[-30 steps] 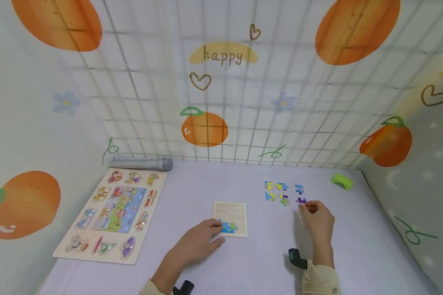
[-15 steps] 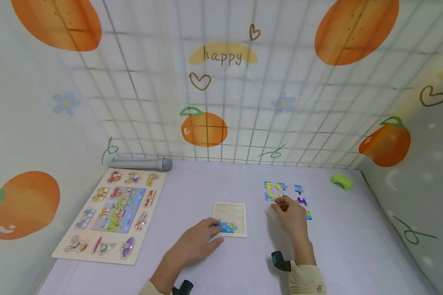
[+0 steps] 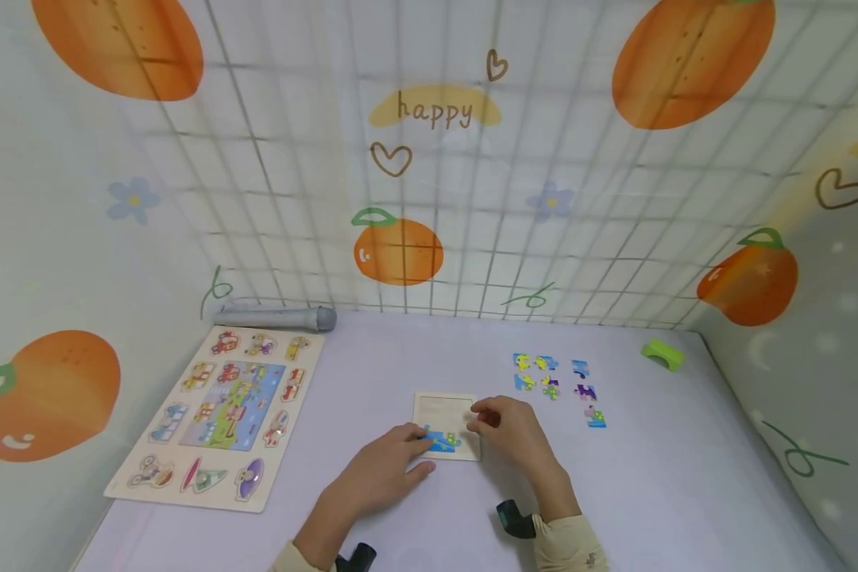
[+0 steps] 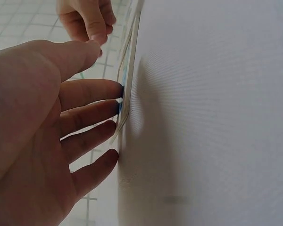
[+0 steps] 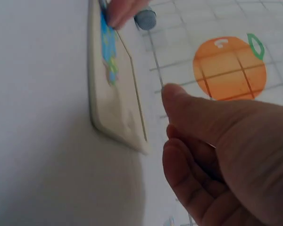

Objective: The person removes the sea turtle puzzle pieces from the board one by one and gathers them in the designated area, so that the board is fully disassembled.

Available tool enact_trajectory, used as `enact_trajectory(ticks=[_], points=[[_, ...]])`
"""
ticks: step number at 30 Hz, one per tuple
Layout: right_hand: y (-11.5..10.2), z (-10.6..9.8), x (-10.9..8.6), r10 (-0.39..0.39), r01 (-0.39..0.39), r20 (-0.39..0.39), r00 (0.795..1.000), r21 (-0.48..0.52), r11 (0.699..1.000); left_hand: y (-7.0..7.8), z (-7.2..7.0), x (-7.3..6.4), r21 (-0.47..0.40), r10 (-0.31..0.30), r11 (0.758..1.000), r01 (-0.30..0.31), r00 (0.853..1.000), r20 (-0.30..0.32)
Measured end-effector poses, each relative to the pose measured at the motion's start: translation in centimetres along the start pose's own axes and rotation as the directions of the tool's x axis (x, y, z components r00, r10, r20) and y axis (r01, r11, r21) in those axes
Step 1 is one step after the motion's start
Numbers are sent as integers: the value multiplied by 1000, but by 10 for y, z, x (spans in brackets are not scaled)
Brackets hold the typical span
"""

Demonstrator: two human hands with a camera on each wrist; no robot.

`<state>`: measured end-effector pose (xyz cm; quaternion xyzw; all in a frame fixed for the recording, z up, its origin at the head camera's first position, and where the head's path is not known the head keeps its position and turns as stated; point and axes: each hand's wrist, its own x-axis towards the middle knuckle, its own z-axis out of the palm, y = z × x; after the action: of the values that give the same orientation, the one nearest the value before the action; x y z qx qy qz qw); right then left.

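A small pale wooden puzzle frame (image 3: 436, 403) lies on the table, with joined blue-green puzzle pieces (image 3: 441, 440) along its near edge. My left hand (image 3: 386, 462) rests at its near left corner, fingers spread and fairly straight; fingertips (image 4: 114, 89) touch the frame and its pieces in the left wrist view. My right hand (image 3: 511, 429) is over the frame's right edge, thumb and fingers curled together. No piece shows at its fingertips (image 5: 172, 92) in the right wrist view; I cannot tell whether it holds one. Several loose puzzle pieces (image 3: 524, 382) lie to the right.
At the left lies a large wooden peg puzzle board (image 3: 272, 469) with vehicle pictures. Behind it is a grey cylinder (image 3: 279, 318). A green arched block (image 3: 662, 354) sits at the back right. Printed cloth over a wire grid (image 3: 472, 254) walls the table in.
My right hand has moved left from the loose pieces to the frame's right edge, uncovering the pieces it hid. My left hand stays at the frame.
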<state>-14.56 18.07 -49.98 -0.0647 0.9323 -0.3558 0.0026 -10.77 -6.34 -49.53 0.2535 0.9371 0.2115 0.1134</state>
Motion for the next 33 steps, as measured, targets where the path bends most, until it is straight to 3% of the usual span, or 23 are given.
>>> enact_trajectory(ticks=[6, 11, 21, 33], points=[[-8, 10, -3, -109, 112, 121, 987, -16, 994, 1, 0, 1, -3, 5, 1000, -5, 1000, 3], [-12, 18, -2, -140, 150, 201, 969, -36, 988, -1, 0, 1, -14, 3, 1000, -2, 1000, 5], [-18, 25, -1, -99, 116, 227, 969, -65, 991, -3, -4, 0, -51, -7, 999, 8, 999, 32], [-22, 22, 0, -60, 71, 270, 961, -32, 997, 2, -8, 0, -11, -36, 999, 37, 997, 61]])
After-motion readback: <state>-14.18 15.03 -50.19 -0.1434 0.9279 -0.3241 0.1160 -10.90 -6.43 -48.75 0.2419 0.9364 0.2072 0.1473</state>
